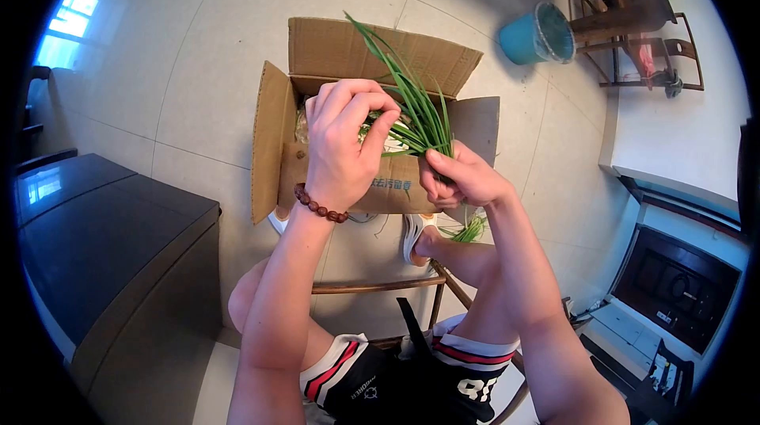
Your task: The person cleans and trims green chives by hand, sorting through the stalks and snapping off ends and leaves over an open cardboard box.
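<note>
A bunch of long, flat green chives fans up and to the left from my right hand. That hand is closed around the lower ends of the bunch. My left hand, with a brown bead bracelet at its wrist, is pinched beside the leaves. Thumb and forefinger meet there, but what lies between them is too small to make out. Both hands are above an open cardboard box on the floor. Inside it some clear plastic shows, and my hands cover much of the rest.
More green leaves lie on the floor by my white shoe. A blue bucket with a plastic liner stands at the upper right, near wooden furniture. To the left is a dark, glossy cabinet. A wooden bar crosses between my legs.
</note>
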Tool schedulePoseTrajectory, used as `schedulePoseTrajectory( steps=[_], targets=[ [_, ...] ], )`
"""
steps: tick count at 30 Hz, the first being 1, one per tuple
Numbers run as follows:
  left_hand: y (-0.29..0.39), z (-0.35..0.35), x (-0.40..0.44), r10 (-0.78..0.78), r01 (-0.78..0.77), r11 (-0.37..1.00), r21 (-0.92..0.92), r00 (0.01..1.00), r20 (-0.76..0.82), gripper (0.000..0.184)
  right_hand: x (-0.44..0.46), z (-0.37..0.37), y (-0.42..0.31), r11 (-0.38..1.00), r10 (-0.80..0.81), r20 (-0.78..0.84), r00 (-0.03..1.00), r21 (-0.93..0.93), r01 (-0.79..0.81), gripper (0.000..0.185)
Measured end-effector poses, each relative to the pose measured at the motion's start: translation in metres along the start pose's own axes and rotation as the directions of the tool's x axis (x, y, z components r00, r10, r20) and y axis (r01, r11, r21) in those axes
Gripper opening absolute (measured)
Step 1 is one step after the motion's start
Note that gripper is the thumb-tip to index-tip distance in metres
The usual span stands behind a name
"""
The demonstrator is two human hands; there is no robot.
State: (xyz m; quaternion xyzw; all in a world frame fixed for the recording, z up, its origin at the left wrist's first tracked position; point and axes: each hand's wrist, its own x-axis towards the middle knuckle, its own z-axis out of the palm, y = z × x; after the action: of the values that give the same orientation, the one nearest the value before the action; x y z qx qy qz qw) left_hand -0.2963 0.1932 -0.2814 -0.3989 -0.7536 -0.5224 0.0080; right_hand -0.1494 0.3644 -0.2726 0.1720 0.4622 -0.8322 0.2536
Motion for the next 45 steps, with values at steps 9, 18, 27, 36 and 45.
schedulePoseTrajectory(
  steps=[9, 18, 27, 36, 45],
  targets=[
    [-0.021, -0.01, 0.004, -0.35, 0.321, 0.93, -0.18, 0.922, -0.164, 0.005, 0.001, -0.001, -0.002, 0.96, -0.016, -0.154, 0.988, -0.279, -0.028, 0.048],
    [-0.019, 0.002, -0.001, -0.45, 0.419, 0.862, -0.286, 0.891, -0.052, 0.004, 0.009, 0.002, 0.0, 0.759, -0.243, -0.365, 0.899, -0.649, -0.058, 0.043],
    [-0.01, 0.006, -0.001, -0.492, 0.421, 0.832, -0.36, 0.86, -0.132, 0.012, 0.006, 0.005, -0.003, 0.616, -0.282, -0.39, 0.877, -0.774, -0.146, 0.039],
    [-0.003, -0.004, 0.001, -0.042, 0.042, 0.999, 0.004, 0.995, 0.086, 0.017, 0.005, 0.008, -0.005, 0.622, -0.272, -0.403, 0.874, -0.767, -0.16, 0.036],
    [-0.006, -0.007, -0.001, -0.05, 0.039, 0.997, 0.063, 0.982, 0.185, 0.012, 0.008, 0.007, -0.007, 0.578, -0.281, -0.391, 0.876, -0.798, -0.171, 0.032]
  ],
)
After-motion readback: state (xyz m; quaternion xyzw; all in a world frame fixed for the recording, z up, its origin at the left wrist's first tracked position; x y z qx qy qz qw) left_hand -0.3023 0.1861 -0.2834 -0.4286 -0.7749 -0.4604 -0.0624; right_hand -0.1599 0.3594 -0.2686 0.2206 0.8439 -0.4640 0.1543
